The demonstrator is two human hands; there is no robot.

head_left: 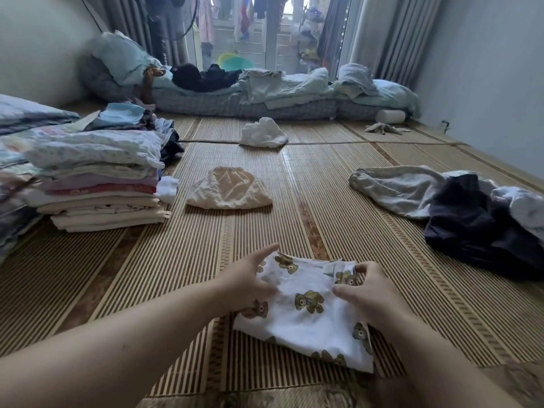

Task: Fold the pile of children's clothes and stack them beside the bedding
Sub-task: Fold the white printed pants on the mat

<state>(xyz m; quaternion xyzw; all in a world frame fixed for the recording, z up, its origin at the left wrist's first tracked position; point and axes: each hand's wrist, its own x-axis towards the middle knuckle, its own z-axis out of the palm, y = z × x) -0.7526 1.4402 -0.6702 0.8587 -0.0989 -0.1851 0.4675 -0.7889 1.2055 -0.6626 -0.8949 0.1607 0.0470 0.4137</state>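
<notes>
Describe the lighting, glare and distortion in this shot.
Head view: daylight from the balcony door backlights the room; soft glare streaks the woven mat; the wide-angle lens bows the edges; the bear-print garment is evenly lit and sharp.

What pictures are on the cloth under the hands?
Brown teddy bears on a white garment; the head view shows it.

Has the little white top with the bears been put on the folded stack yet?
No, the bear-print top lies on the mat with the left hand and right hand on it, apart from the folded stack.
</notes>
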